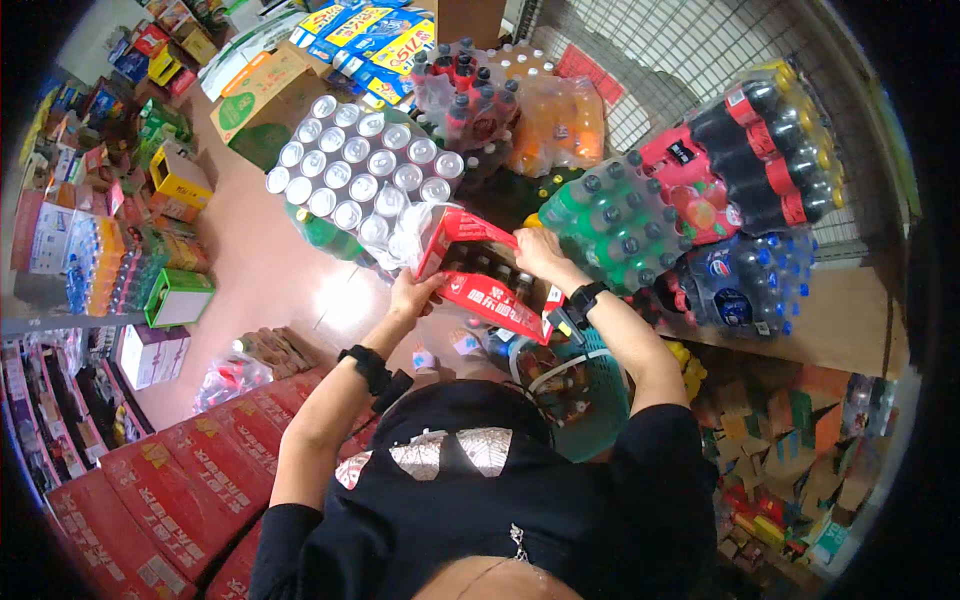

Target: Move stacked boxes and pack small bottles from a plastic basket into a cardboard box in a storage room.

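A red open cardboard box with white writing is held in front of me, tilted, with several dark bottle tops or cans inside. My left hand grips its left corner. My right hand holds the far right edge, fingers curled over it. Just beyond the box, at its upper left, lies a shrink-wrapped pack of cans with silver lids, and loose clear plastic film is bunched at its near corner. Green bottles in plastic wrap stand to the right of my right hand. Both wrists wear black bands.
Red cartons are stacked at lower left. A teal basket stands at my right side. Packs of dark cola bottles and blue-capped bottles lie at right by a wire mesh. Goods line the left; flattened cardboard lies lower right.
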The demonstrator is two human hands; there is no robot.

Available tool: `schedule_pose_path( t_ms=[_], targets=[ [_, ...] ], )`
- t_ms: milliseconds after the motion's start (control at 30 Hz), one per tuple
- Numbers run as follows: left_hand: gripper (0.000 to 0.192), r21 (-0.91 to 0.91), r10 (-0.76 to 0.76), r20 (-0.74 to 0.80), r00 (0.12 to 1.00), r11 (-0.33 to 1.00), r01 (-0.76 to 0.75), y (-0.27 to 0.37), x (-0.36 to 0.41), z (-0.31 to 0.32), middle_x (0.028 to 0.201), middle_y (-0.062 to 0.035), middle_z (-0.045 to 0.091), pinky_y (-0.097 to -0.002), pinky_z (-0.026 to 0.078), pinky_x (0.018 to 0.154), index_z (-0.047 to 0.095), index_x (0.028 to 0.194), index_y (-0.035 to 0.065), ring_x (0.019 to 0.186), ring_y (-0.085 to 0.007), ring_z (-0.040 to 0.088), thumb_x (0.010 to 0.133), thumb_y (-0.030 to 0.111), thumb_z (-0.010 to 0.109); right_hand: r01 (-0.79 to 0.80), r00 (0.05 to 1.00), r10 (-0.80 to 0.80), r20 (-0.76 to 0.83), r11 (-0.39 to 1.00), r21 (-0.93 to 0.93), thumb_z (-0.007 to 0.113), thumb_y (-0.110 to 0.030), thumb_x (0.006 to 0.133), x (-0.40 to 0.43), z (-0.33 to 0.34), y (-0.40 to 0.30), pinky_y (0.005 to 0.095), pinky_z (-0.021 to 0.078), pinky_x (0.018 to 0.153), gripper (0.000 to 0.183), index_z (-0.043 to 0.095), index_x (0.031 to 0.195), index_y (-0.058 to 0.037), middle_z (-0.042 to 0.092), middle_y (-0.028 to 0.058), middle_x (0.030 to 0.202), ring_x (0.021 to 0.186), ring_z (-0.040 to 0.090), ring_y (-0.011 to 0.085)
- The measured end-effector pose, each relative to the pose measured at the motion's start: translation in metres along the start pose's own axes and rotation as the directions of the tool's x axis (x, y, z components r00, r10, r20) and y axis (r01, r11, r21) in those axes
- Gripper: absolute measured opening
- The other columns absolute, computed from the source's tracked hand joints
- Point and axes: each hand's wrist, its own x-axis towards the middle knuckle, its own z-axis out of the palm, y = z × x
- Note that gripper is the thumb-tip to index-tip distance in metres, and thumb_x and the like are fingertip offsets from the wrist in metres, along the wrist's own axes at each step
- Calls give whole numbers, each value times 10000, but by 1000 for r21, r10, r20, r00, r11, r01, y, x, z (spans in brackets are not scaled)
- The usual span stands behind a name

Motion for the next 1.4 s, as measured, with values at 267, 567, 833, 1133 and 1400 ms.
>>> schedule_pose_path(
  t_ms=[267, 567, 833, 1133, 1400],
  targets=[
    [238, -5, 231, -153, 961, 972, -234, 79, -42, -117, 473, 57, 342, -235, 201, 360, 605, 762, 59, 381, -62, 268, 840, 244, 477, 136, 960, -145, -240, 989, -53, 586, -97, 695, -12, -2, -5, 449, 454, 605, 188, 493, 839, -21, 588, 179, 667, 681, 587, 350],
    [224, -641, 684, 19, 729, 568, -517, 104, -76, -120, 949, -59, 551, -320, 351, 843, 492, 846, 128, 944, -143, 493, 882, 343, 443, 123, 953, -125, -275, 992, -24, 594, -153, 718, -8, 1, -2, 478, 433, 598, 201, 474, 840, -48, 566, 191, 648, 678, 563, 374],
    [248, 797, 611, -43, 790, 498, -342, 75, -75, -116, 854, -198, 587, -381, 457, 701, 570, 881, 14, 812, -303, 592, 809, 246, 523, 262, 919, -287, -271, 957, -126, 550, -92, 716, -18, -2, 7, 457, 433, 598, 137, 470, 825, -63, 575, 171, 658, 672, 571, 354],
    [336, 951, 458, 263, 849, -271, -148, 50, -30, -96, 995, -144, 531, -363, 472, 734, 569, 880, 20, 944, -293, 491, 688, 287, 644, 271, 912, -295, -284, 955, -122, 550, -99, 719, -29, 11, 12, 434, 455, 601, 190, 468, 889, -70, 584, 173, 736, 711, 571, 348],
    [255, 911, 373, 247, 894, 225, -345, 38, 19, -103, 838, -136, 598, -367, 461, 694, 617, 800, 48, 807, -267, 583, 641, 248, 621, 246, 916, -197, -351, 964, 103, 647, -248, 703, -16, 2, -43, 432, 445, 694, 430, 490, 1064, -76, 585, 166, 860, 795, 558, 343]
  ],
)
